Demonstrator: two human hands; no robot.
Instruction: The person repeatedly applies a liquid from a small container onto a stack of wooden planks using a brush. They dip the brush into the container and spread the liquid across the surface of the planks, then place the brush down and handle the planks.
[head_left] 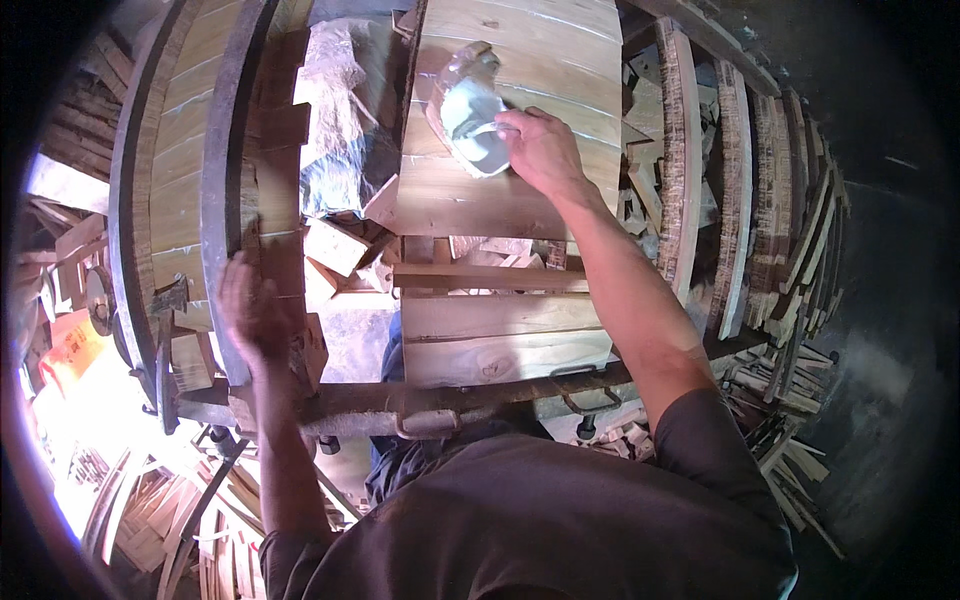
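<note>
My right hand (540,150) reaches over a wooden panel (520,210) made of joined planks. Its fingers close round a thin pale handle (492,128) whose far end dips into a white, cut-open container (478,165). Pale stuff coats the inside of this container, which rests on the panel. What the handle belongs to is hidden. On the left, my left hand (252,312) lies against a dark upright bar (222,190), fingers stretched forward and somewhat blurred in shadow. No object shows in it.
A dark metal rail (350,402) with loop handles crosses in front of my body. Nearer than the panel lie more joined boards (505,345). Clamped planks (190,130) stand at the left, stacked boards (680,150) at the right. Wood offcuts (335,250) lie below, strips around.
</note>
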